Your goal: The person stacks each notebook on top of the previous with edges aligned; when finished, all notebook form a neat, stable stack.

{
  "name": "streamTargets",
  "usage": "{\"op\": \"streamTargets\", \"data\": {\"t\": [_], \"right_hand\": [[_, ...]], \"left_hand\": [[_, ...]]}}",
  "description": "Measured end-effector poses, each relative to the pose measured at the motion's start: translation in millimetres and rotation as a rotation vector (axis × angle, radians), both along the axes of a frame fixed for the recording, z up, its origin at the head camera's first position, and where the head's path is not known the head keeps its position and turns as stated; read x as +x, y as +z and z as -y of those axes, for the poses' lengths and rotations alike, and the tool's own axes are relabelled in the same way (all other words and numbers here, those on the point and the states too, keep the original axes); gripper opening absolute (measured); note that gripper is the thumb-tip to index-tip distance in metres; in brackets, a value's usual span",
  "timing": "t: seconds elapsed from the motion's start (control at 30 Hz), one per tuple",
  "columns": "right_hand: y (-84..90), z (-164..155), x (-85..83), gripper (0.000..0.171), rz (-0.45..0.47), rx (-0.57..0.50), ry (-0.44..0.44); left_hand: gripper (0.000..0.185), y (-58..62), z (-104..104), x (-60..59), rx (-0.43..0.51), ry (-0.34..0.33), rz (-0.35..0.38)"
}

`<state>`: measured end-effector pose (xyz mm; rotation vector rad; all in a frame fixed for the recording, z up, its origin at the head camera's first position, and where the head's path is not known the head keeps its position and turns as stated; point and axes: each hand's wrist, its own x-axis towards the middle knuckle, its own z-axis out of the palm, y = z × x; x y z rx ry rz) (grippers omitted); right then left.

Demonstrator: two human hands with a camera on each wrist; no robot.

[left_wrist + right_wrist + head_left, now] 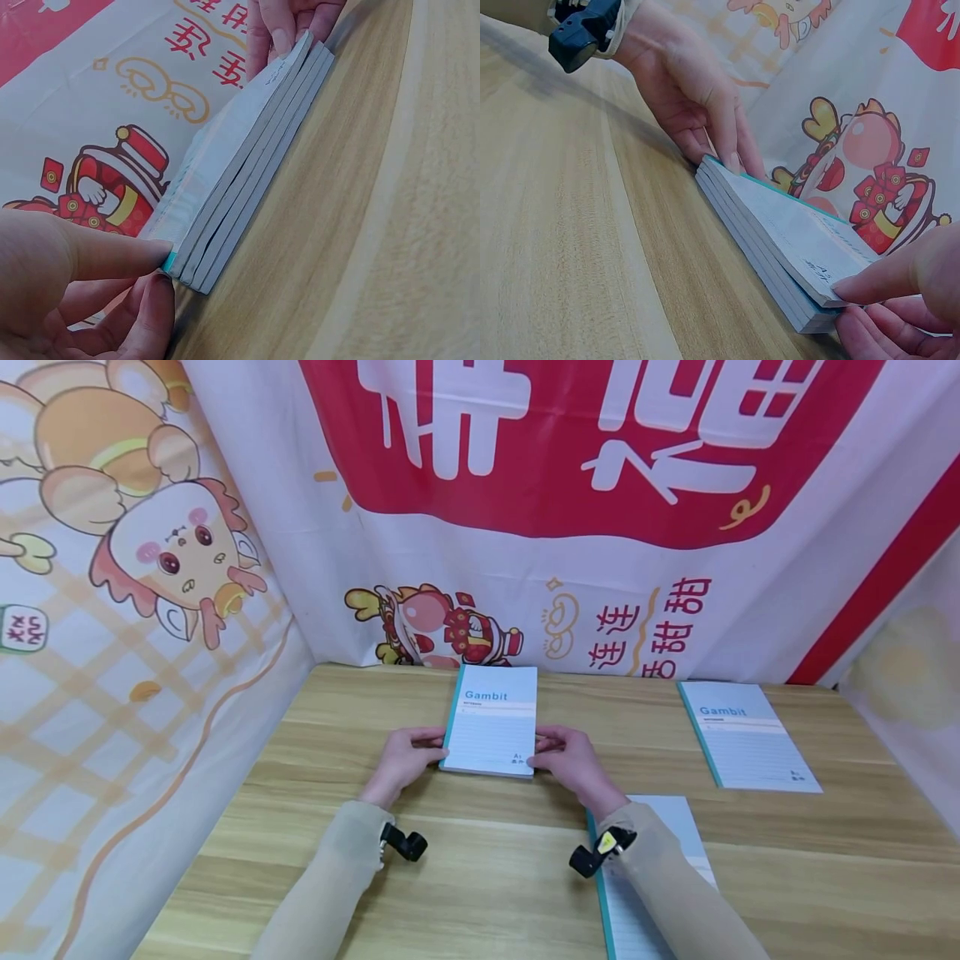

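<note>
Against the back of the table lies a stack of notebooks [491, 714], pale blue and white with teal spines and "Gambit" on the top cover. My left hand [405, 760] pinches the top notebook [217, 161] at its near left corner, thumb over the teal spine and fingers at the side. At the near right corner my right hand [570, 764] holds the same notebook, thumb on the cover. The right wrist view shows a narrow gap under that top notebook [802, 232] near my right thumb. The pages' grey edges face me, roughly lined up.
One more notebook [750, 735] lies flat at the back right of the wooden table [480, 877]. Another notebook [615, 902] lies nearer, partly hidden under my right forearm. A printed cloth [465, 560] hangs right behind the stack, and another cloth covers the left side.
</note>
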<state>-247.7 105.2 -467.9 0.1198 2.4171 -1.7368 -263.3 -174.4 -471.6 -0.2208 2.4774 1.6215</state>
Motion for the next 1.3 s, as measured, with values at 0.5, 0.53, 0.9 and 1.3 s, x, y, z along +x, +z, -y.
{"op": "streamTargets", "data": {"t": [0.5, 0.53, 0.9, 1.3], "right_hand": [[-3.2, 2.3, -0.5, 0.058, -0.003, 0.047, 0.006], [-3.2, 2.5, -0.5, 0.059, -0.003, 0.045, 0.007], [-2.5, 4.6, 0.1, 0.063, 0.005, 0.038, 0.033], [0.0, 6.1, 1.8, 0.07, 0.004, 0.027, 0.04]], "left_hand": [[0.037, 2.0, 0.9, 1.6, -0.021, 0.001, 0.019], [0.037, 2.0, 1.1, 1.6, -0.021, 0.0, 0.019], [0.036, 2.3, 2.4, 1.0, -0.061, -0.032, 0.01], [0.037, 9.8, -0.3, 2.5, -0.079, -0.071, 0.027]]}}
